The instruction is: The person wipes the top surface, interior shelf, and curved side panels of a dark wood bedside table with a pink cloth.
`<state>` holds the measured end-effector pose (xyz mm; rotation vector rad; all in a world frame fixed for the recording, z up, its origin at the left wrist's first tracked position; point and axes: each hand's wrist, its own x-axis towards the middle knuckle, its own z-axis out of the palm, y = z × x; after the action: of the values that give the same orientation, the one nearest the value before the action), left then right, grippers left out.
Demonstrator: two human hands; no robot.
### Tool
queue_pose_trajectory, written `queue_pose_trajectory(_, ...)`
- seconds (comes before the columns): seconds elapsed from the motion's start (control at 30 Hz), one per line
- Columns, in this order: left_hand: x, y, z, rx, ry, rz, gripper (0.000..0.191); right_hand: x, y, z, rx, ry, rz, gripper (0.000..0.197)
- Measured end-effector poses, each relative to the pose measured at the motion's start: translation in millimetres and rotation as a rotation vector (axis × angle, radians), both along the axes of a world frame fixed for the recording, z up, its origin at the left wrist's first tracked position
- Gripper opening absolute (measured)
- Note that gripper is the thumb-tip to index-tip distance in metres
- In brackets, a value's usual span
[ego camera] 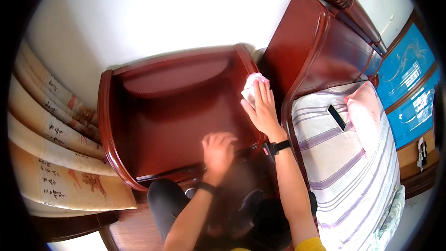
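Note:
My right hand (263, 108) lies with its fingers extended over a pink and white cloth (251, 85). It holds the cloth against the right side rim of a glossy red-brown wooden nightstand (181, 125), which has raised curved sides and a back rail. Blurred by motion, my left hand (218, 151) hovers by the nightstand's front edge with its fingers loosely bent and apart. I see nothing in it. The part of the cloth under my right palm is hidden.
A wooden bed headboard (296, 38) rises at the right. Beside it, a striped bedspread (334, 167) carries a phone (336, 117) and a pink pillow (366, 108). Patterned curtains (69, 174) hang at the left. A blue-panelled wardrobe (411, 87) stands far right.

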<state>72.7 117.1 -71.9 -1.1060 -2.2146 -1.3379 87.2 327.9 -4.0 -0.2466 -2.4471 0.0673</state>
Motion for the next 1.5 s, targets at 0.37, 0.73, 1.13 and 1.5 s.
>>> queue_pose_trajectory(0.37, -68, 12, 100, -0.074, -0.185, -0.261, 0.014, -63, 39, 53, -0.136, -0.384, 0.044, 0.079)
queue_pose_trajectory(0.73, -84, -14, 120, -0.175, -0.074, -0.144, 0.02, -144, 82, 41, -0.119, -0.257, -0.037, 0.061)
queue_pose_trajectory(1.13, -97, -24, 116, -0.178, -0.061, -0.081, 0.018, -157, 90, 36, -0.184, -0.292, 0.08, 0.053)
queue_pose_trajectory(1.5, -76, -16, 114, -0.127, -0.013, -0.124, 0.017, -59, 57, 43, -0.204, -0.422, 0.054, 0.073)
